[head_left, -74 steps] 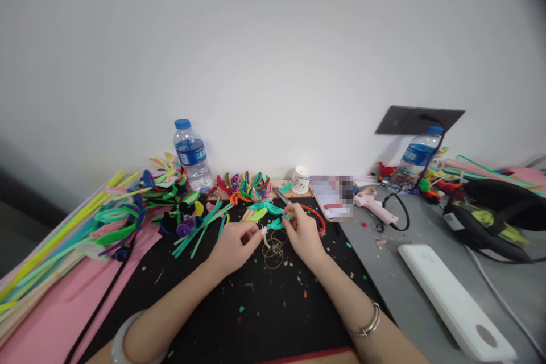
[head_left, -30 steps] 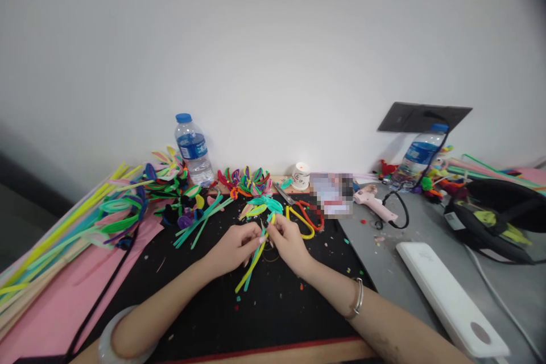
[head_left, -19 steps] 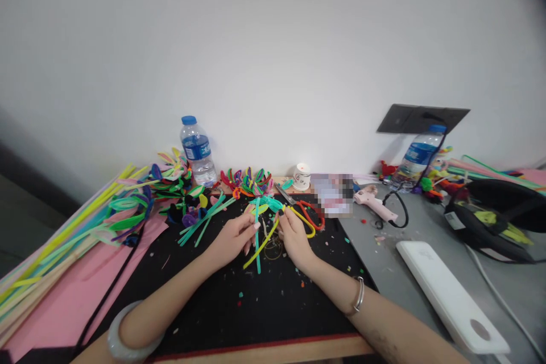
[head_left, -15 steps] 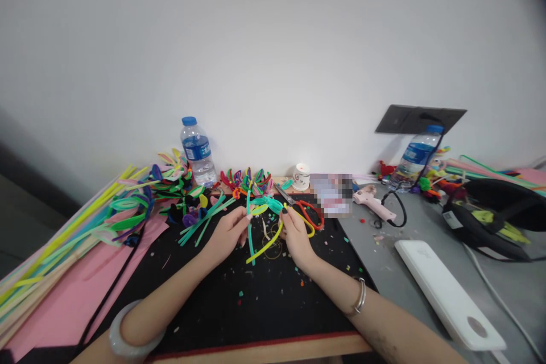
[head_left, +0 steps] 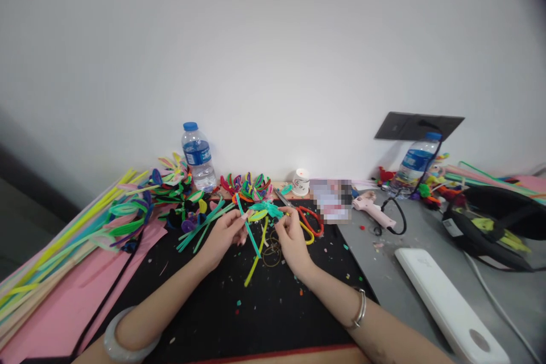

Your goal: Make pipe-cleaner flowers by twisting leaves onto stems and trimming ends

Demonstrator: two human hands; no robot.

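While the left hand (head_left: 222, 234) pinches a fuzzy teal pipe cleaner stem (head_left: 248, 227) tight between its fingertips over the black felt mat (head_left: 273, 313), the right hand (head_left: 292, 236) is curled shut on the yellow pipe cleaner stem (head_left: 257, 253) that droops to the mat, right by the red-and-yellow-handled scissors (head_left: 306, 222).

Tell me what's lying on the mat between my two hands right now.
Between the left hand and right hand, the head view shows a teal pipe cleaner, a yellow pipe cleaner and thin wire rings on the black mat.
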